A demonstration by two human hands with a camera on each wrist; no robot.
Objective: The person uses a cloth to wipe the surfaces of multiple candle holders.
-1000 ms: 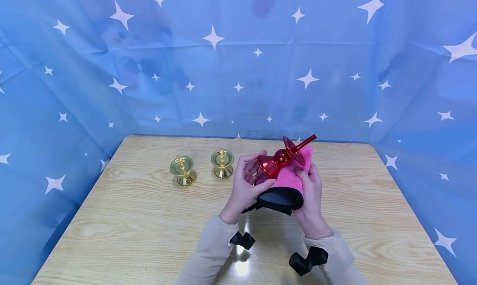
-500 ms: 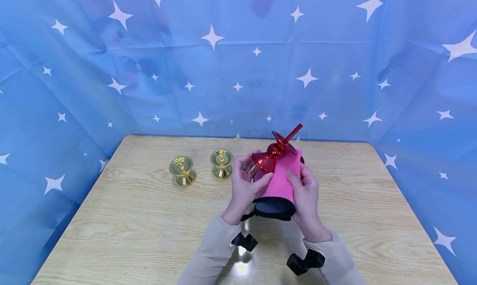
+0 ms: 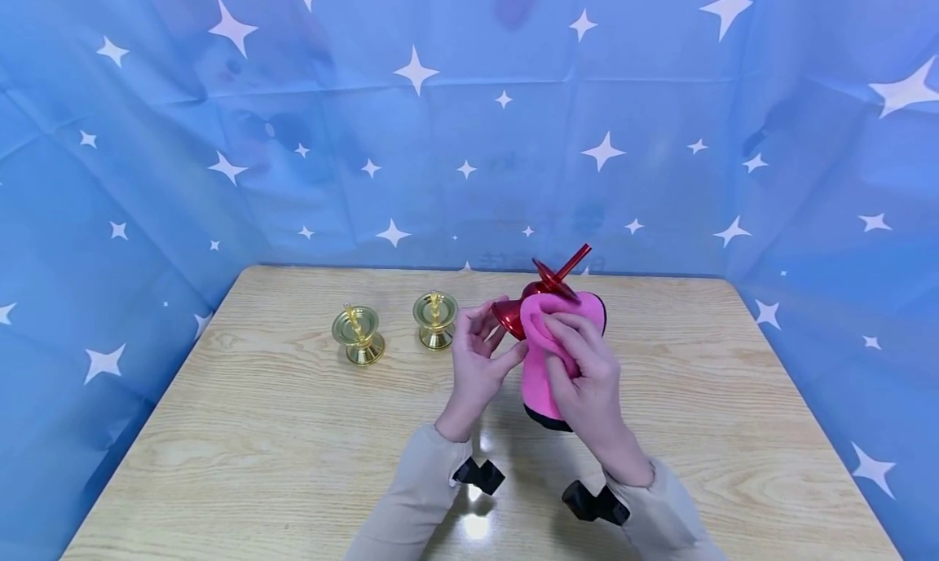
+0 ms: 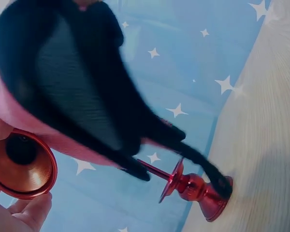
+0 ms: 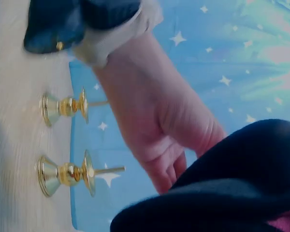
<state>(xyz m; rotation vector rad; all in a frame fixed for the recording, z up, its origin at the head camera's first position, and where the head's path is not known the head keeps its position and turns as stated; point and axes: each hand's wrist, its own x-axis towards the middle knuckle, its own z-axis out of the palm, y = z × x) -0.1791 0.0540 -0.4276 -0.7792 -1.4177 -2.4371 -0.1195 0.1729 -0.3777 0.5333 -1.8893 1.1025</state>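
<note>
In the head view my left hand [image 3: 473, 369] holds a shiny red candlestick [image 3: 508, 318] by its flared base, with its stem tilted up to the right. Around the candlestick's middle my right hand [image 3: 592, 377] grips a pink cloth [image 3: 539, 386] edged in black, bunched between thumb and fingers, hiding part of the red body. The hollow underside of the base [image 4: 26, 166] faces the left wrist camera, beside the fingertips [image 4: 36, 210]. Dark cloth fills much of both wrist views; the right wrist view shows my left hand behind it.
Two gold candlesticks, one left [image 3: 357, 333] and one nearer the middle [image 3: 436, 320], stand on the wooden table [image 3: 257, 422]. A second red candlestick [image 4: 191, 188] stands on the table in the left wrist view, beyond the cloth. A blue star-printed curtain [image 3: 469, 121] rises behind.
The red candlestick has shifted a little left and farther back in my left hand. My right hand has moved over the cloth's front, folding and bunching it against the candlestick; its open black-rimmed end no longer shows.
</note>
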